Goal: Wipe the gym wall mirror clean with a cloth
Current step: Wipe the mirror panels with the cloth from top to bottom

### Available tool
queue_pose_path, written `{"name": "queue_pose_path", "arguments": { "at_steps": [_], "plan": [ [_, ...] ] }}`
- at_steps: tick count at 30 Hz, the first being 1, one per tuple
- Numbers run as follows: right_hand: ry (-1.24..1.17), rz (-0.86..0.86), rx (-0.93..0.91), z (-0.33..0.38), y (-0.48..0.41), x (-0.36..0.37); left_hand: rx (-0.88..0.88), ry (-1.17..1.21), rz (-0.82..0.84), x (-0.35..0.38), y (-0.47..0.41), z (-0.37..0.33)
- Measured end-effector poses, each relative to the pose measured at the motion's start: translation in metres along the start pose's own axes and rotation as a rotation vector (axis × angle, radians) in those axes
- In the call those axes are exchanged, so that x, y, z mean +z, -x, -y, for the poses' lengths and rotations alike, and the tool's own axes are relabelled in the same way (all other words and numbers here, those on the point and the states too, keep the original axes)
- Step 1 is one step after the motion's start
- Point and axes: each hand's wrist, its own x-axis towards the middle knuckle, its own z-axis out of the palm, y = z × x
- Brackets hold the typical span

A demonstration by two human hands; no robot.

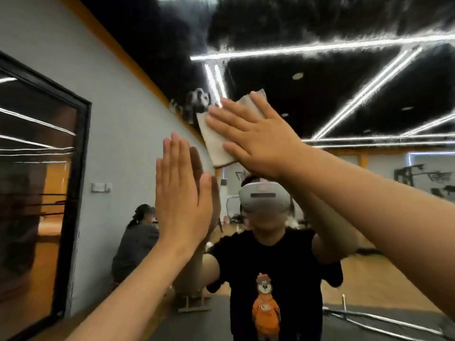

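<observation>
The wall mirror (344, 99) fills most of the view and reflects a gym with a black ceiling and strip lights. My right hand (253, 136) lies flat with spread fingers on a folded pale grey cloth (216, 141), pressing it against the glass high up. My left hand (182, 193) rests flat on the mirror lower and to the left, fingers straight and together, touching its own reflection. A smeary foam patch (197, 104) sits on the glass just left of the cloth.
A grey wall (118, 124) with a black-framed dark window (39, 183) runs along the left. The mirror shows me in a black T-shirt and white headset (264, 198), a seated person (138, 242) behind, and gym equipment (418, 175) at far right.
</observation>
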Motion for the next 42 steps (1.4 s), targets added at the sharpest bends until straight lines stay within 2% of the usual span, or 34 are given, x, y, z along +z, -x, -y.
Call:
{"name": "queue_pose_path", "arguments": {
  "at_steps": [7,14,21,23,27,32,38,42],
  "plan": [
    [-0.046,0.025,0.305,0.037,0.006,-0.004,0.062,-0.078,0.000,0.014,0.081,0.022],
    [-0.096,0.028,0.367,0.030,-0.009,-0.009,0.064,0.000,-0.017,0.014,0.082,0.024],
    [-0.109,-0.083,0.633,0.028,-0.048,-0.006,0.040,0.072,0.014,0.016,0.083,0.024],
    [-0.095,-0.067,0.630,0.033,-0.060,-0.006,0.048,0.063,0.002,0.019,0.083,0.026],
    [-0.070,-0.016,0.500,0.048,-0.071,-0.008,0.066,0.078,-0.039,0.022,0.083,0.028],
    [-0.061,-0.013,0.337,0.106,-0.022,0.007,0.076,0.074,-0.072,0.017,0.082,0.026],
    [-0.090,-0.104,0.438,0.146,0.074,0.037,0.044,0.101,-0.068,0.014,0.082,0.024],
    [-0.097,-0.127,0.418,0.130,0.114,0.036,0.055,0.051,-0.072,0.017,0.082,0.025]
  ]
}}
